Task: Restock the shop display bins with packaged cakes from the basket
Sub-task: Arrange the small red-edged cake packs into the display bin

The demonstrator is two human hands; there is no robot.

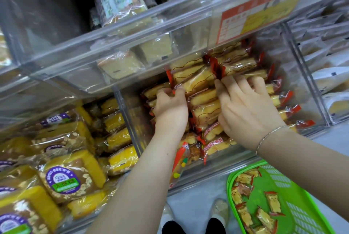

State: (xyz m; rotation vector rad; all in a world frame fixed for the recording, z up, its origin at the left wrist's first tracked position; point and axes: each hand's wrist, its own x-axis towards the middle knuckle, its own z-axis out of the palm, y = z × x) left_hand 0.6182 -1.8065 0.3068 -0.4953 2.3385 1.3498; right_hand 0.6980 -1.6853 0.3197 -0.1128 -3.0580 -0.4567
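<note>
Nearest, several packaged cakes (272,204) are still lying in the green basket (309,205), so restocking is judged unfinished. Beyond, a cake in the nearly full clear bin (130,120) is being pinched by the left hand (171,109); the stack is being pressed by the right hand (247,109), fingers spread.

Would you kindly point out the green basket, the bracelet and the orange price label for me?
green basket (229,181): head view, on its near-left rim.
bracelet (272,132): head view, on the chain across the right wrist.
orange price label (234,24): head view, on its lower-left printed panel.
</note>
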